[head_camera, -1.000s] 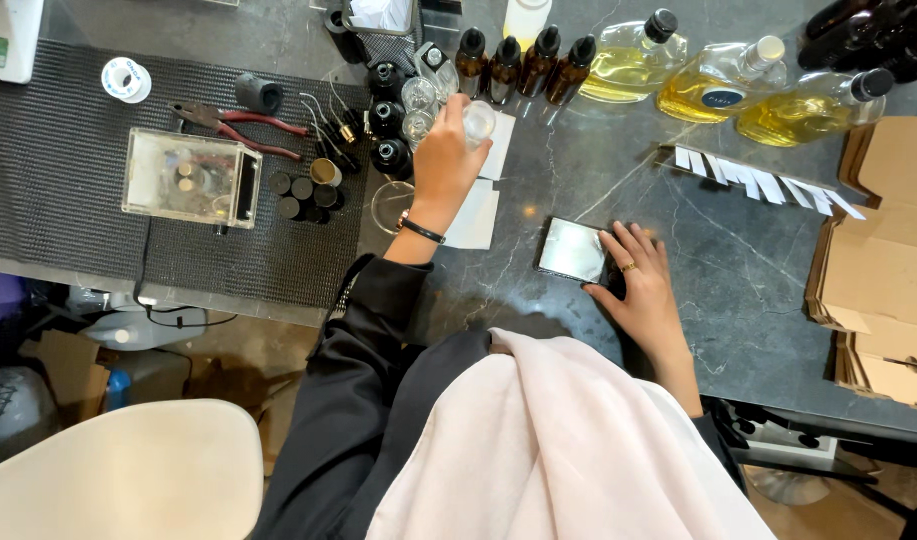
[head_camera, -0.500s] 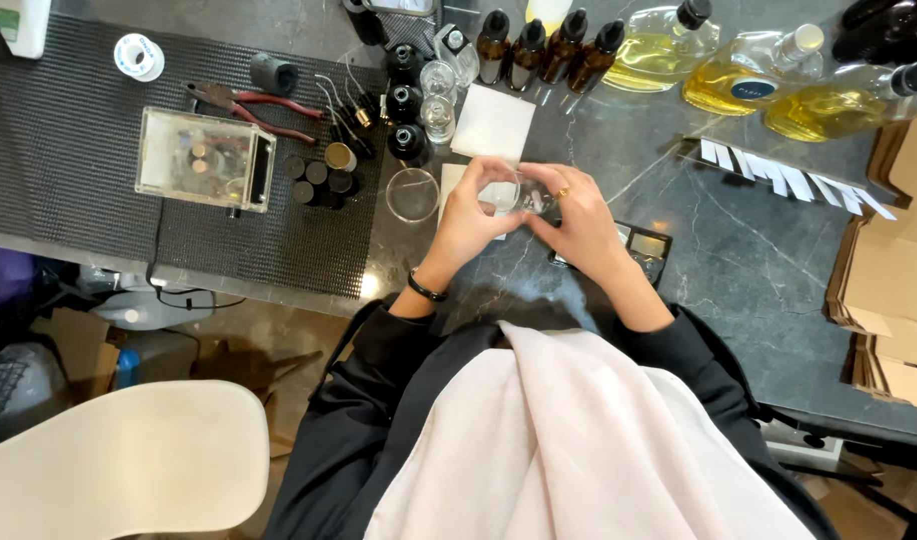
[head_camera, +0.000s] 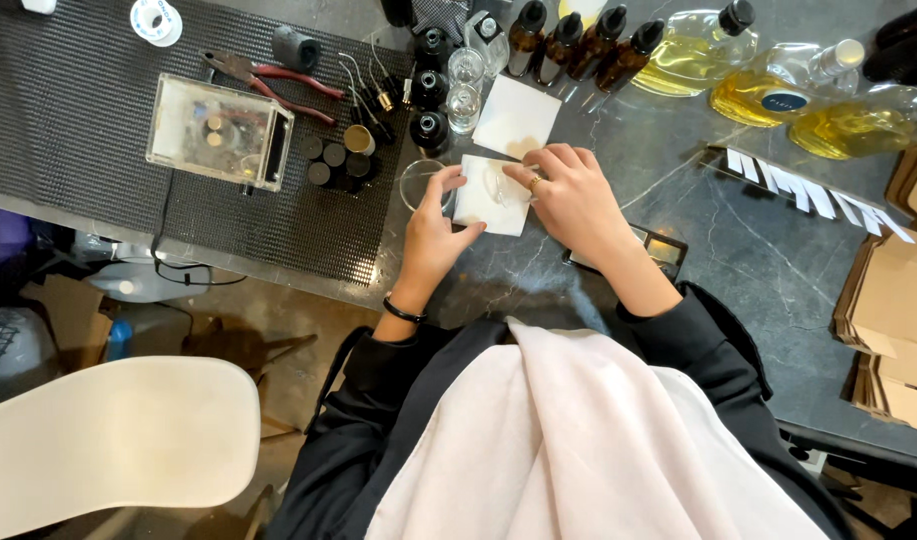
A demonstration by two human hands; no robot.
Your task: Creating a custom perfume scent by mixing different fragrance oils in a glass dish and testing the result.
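Note:
A white square sheet (head_camera: 478, 205) lies on the dark marble table (head_camera: 758, 290) in front of me. On it rests a small clear glass bottle (head_camera: 498, 185), hard to make out against the white. My right hand (head_camera: 573, 200) comes in from the right, its fingertips closed on the bottle. My left hand (head_camera: 433, 235) grips the sheet's left edge, thumb at the near corner and fingers at the far corner. A second white sheet (head_camera: 518, 115) lies just beyond.
Amber dropper bottles (head_camera: 578, 40) and large bottles of yellow liquid (head_camera: 768, 95) line the far edge. White paper strips (head_camera: 818, 195), a small scale (head_camera: 653, 250), a clear box (head_camera: 218, 130), pliers (head_camera: 268, 75), black caps (head_camera: 328, 160), cardboard boxes (head_camera: 898, 300) and a chair (head_camera: 108, 440) surround me.
My left hand came back from the far bottles with a small clear bottle. Both hands held it in mid-air, then lowered it onto the white sheet. My right hand left the scale.

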